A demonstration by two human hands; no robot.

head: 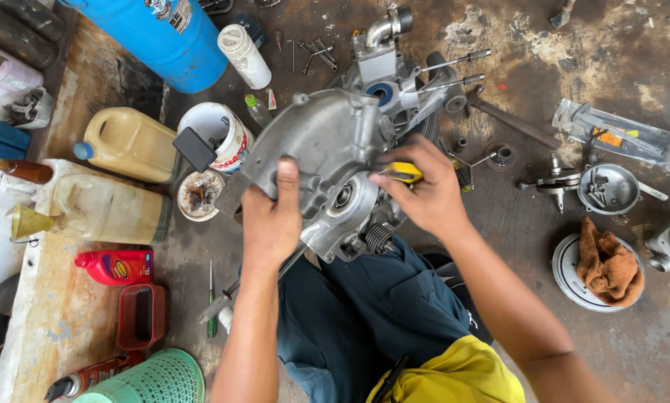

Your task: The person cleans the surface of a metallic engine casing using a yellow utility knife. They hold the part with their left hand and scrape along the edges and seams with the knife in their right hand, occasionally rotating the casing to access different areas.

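Stained, oily concrete floor fills the view, parts and tools scattered all over it. Dead centre sits a grey engine case, tilted up above the person's knees in blue trousers.

Left hand is clamped on the case's lower left edge, thumb up over the metal face, fingers wrapped underneath out of sight. Firm grip, closed around the casting.

Right hand comes in from the right, fingers curled shut around a yellow-handled tool, its tip pointing at the round bearing seat in the case. Whether the tip touches the metal, I can't tell.

Behind the case, two long studs stick out to the right, and a curved metal pipe rises at the top.

Off to the left: a blue cylinder, a yellowish jug, a white tub, a red bottle on a worn board, and a green basket at the bottom edge. A green screwdriver lies on the floor just beside the left forearm.

Right side: a crankshaft near a metal bowl, a clear bag of tools, and an orange rag lying on a round cover.
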